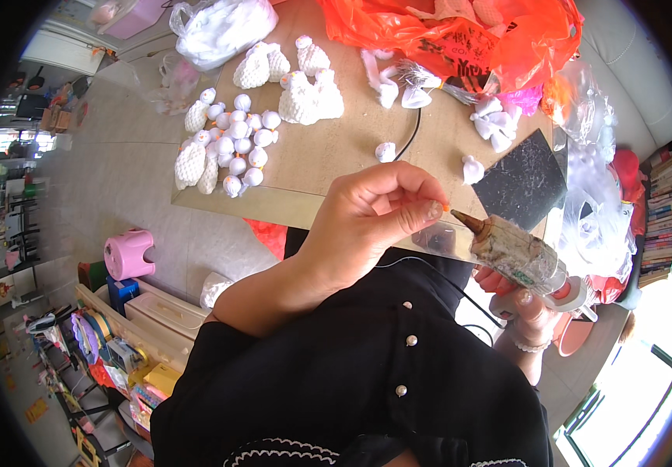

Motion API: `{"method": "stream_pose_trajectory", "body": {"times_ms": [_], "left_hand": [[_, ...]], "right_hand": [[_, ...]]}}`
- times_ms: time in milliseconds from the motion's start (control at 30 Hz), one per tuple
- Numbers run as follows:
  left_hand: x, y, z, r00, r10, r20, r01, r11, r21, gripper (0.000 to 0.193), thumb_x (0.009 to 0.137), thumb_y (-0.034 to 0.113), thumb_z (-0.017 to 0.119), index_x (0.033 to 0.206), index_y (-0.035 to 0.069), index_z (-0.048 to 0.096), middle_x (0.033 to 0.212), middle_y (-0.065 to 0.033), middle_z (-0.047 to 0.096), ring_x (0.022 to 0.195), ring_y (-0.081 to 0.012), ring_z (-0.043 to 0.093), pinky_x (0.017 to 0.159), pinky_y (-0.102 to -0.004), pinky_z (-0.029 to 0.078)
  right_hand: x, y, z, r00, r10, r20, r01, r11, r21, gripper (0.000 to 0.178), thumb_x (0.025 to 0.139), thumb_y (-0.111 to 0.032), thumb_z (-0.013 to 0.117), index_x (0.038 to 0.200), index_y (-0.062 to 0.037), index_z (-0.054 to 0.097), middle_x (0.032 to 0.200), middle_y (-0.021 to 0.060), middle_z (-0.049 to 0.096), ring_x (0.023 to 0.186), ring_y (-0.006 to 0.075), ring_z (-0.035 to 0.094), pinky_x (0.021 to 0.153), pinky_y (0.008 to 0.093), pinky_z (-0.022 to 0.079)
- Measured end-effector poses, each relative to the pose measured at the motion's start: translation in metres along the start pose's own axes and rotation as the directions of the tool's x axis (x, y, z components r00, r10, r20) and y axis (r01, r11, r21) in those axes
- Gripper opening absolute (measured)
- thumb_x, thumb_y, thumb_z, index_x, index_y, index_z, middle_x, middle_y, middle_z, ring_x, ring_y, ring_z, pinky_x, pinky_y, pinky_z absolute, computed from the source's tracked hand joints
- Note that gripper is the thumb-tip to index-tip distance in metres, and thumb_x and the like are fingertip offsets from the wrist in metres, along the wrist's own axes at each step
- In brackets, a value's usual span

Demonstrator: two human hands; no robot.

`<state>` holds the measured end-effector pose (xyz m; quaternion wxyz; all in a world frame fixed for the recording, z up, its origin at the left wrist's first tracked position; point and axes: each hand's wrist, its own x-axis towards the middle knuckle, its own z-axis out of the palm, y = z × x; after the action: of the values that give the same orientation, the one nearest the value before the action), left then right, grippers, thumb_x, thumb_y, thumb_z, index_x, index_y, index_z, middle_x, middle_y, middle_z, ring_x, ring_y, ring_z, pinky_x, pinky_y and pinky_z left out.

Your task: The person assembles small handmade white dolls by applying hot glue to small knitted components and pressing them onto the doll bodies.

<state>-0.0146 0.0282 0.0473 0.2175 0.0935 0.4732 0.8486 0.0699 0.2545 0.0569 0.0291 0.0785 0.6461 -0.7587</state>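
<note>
My left hand (375, 222) is raised over the near edge of the table, thumb and forefinger pinched on a tiny orange piece (445, 208). My right hand (529, 307) is wrapped around the handle of a glue gun (519, 257), whose barrel is covered in stained wrapping. The brown nozzle (468, 221) points left, and its tip is very close to the orange piece; whether they touch I cannot tell. Just beyond my left hand lies a small white ball-shaped head (385, 152) with dark marks. Another small white piece (472, 170) sits to its right.
Many white balls with orange bits (240, 144) cluster at the table's left, beside white crocheted bodies (311, 97). A red plastic bag (460, 39) covers the far side. A dark square tile (524, 175) lies at the right. A black cord (491, 313) hangs near my right hand.
</note>
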Motion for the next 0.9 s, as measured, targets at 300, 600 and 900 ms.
{"method": "stream_pose_trajectory", "body": {"times_ms": [300,600,900], "left_hand": [[0.001,0.001,0.000,1.000,-0.014,0.010,0.015,1.000,-0.019,0.009,0.087,-0.001,0.061,0.096,0.000,0.061,0.090,-0.0024,0.059,0.080,-0.0102,0.058,0.073,-0.0241,0.048],[0.001,0.001,0.000,1.000,-0.015,-0.006,0.015,1.000,-0.009,0.009,0.086,-0.003,0.062,0.095,-0.001,0.061,0.093,-0.0038,0.059,0.082,-0.0112,0.058,0.077,-0.0243,0.048],[0.001,-0.005,0.000,0.997,-0.071,-0.034,0.065,0.987,-0.150,0.013,0.089,0.003,0.060,0.101,-0.001,0.060,0.087,-0.0045,0.061,0.081,-0.0119,0.058,0.074,-0.0257,0.046]], "right_hand": [[0.000,-0.007,0.011,0.998,0.006,-0.062,-0.008,1.000,-0.027,0.054,0.065,-0.033,0.079,0.097,0.0075,0.065,0.077,0.0114,0.070,0.069,0.0163,0.069,0.066,0.0249,0.055],[0.001,0.000,0.004,0.999,-0.045,-0.015,0.044,0.997,-0.057,0.049,0.066,-0.032,0.075,0.093,0.0080,0.065,0.077,0.0123,0.069,0.067,0.0174,0.068,0.064,0.0265,0.055],[0.001,0.000,0.002,0.922,-0.383,0.058,0.332,0.703,-0.629,0.046,0.060,-0.039,0.071,0.077,0.0032,0.062,0.076,0.0162,0.063,0.064,0.0297,0.063,0.062,0.0354,0.050]]}}
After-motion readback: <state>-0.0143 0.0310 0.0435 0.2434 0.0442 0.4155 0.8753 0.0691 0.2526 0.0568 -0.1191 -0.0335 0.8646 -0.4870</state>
